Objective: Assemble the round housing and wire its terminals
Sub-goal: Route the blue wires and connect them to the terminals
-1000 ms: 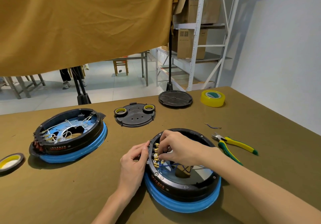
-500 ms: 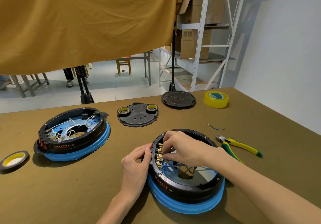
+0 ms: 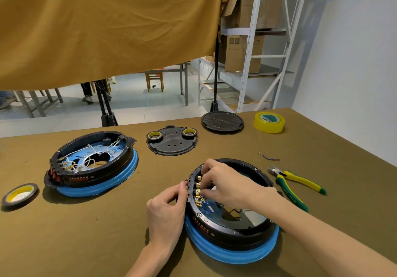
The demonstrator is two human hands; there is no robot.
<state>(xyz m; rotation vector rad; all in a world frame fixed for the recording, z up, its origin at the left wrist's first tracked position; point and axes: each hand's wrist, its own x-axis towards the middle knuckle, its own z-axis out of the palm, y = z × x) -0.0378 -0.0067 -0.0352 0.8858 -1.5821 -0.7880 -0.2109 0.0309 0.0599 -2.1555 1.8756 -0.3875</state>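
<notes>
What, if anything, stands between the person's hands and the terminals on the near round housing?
Nothing visible does. The right hand reaches inside the near housing, fingers at the brass terminals; the left hand grips the rim just outside them.

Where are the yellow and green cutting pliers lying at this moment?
In the head view, the pliers lie on the table at the right, beside the near housing, just below a short loose blue wire.
</notes>
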